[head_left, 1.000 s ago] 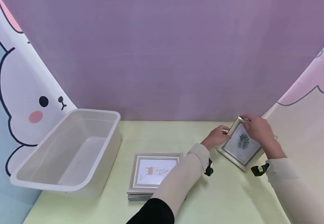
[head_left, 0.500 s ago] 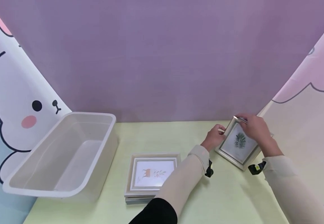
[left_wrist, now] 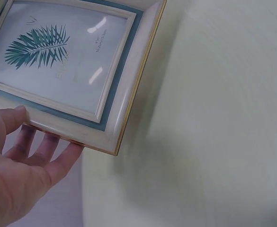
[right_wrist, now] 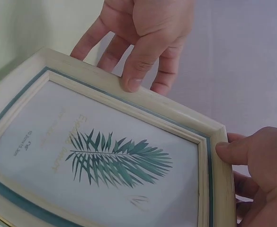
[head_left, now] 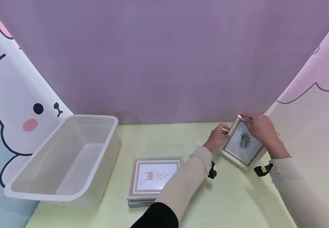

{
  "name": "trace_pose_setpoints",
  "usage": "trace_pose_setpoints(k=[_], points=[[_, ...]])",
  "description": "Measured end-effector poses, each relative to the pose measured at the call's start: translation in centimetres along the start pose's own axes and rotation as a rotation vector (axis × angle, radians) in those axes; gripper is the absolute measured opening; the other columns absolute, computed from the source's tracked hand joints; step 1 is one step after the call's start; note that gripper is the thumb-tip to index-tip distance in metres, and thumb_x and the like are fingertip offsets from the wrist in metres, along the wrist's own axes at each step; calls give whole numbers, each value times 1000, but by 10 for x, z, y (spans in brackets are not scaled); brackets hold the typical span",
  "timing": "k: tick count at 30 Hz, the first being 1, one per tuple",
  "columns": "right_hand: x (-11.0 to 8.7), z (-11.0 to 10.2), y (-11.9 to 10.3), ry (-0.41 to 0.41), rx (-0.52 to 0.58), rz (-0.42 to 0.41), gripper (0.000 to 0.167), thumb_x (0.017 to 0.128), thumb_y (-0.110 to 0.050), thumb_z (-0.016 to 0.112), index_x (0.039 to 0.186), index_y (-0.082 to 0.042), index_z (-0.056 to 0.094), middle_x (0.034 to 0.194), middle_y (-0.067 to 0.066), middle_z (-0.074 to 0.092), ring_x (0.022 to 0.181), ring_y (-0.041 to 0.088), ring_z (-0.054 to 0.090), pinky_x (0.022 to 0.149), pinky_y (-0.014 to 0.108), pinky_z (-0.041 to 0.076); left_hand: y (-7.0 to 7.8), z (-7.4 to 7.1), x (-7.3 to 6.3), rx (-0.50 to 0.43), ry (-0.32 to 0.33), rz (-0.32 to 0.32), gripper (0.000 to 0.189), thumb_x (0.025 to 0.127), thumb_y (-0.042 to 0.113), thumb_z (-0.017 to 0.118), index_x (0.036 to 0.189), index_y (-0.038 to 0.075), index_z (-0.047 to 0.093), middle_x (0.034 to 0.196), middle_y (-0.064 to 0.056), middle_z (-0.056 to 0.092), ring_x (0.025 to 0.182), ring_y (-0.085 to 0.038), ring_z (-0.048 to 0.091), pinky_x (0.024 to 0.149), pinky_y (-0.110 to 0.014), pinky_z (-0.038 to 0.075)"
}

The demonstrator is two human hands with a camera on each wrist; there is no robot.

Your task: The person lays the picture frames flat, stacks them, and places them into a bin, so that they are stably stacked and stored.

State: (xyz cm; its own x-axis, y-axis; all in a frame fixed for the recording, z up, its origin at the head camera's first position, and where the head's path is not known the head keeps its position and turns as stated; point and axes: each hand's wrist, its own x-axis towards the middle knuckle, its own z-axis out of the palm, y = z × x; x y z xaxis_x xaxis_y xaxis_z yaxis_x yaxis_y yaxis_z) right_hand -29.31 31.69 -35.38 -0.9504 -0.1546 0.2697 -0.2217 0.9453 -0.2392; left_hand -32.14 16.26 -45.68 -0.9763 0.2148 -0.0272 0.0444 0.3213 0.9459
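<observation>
At the right of the table in the head view, a picture frame (head_left: pixel 237 145) with a green palm-leaf print is held tilted by both hands. Cream moulding with a teal inner band and a gold outer edge shows in the left wrist view. My left hand (head_left: pixel 218 136) grips one side of it, thumb (right_wrist: pixel 134 78) on the front and fingers behind. At the adjoining upper side, my right hand (head_left: pixel 262 130) pinches the border, its thumb (right_wrist: pixel 230 152) on the face. Part of the frame is hidden behind the right hand.
A stack of picture frames (head_left: pixel 133 180) lies at the table's front middle, partly covered by the left sleeve (head_left: pixel 181 180). To its left stands a large white plastic tub (head_left: pixel 111 155). A purple wall (head_left: pixel 164 63) rises behind the pale green table (head_left: pixel 150 139).
The view has shifted a little. Both hands keep their grip on the palm-leaf picture frame, which has risen slightly in the last half second. The stack and tub stay put.
</observation>
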Motion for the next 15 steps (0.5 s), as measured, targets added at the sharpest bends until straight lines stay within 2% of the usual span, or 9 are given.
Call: trace_pose_setpoints(k=[6,15], points=[[0,-15,-6,15,23,21,37,99,-11,58,135,-6,63,121,37,63,89,50,61,72,65,47,11,-12,2,71,2,91,20,98,13,67,115,24,63,110,3,76,98,-6,69,81,-18,50],[-4,-25,-14,107,95,17,37,100,-15,58,136,-7,61,120,38,63,93,52,60,71,63,46,38,-40,-2,259,3,142,20,103,20,60,122,27,59,121,10,72,99,-6,66,74,-18,48]])
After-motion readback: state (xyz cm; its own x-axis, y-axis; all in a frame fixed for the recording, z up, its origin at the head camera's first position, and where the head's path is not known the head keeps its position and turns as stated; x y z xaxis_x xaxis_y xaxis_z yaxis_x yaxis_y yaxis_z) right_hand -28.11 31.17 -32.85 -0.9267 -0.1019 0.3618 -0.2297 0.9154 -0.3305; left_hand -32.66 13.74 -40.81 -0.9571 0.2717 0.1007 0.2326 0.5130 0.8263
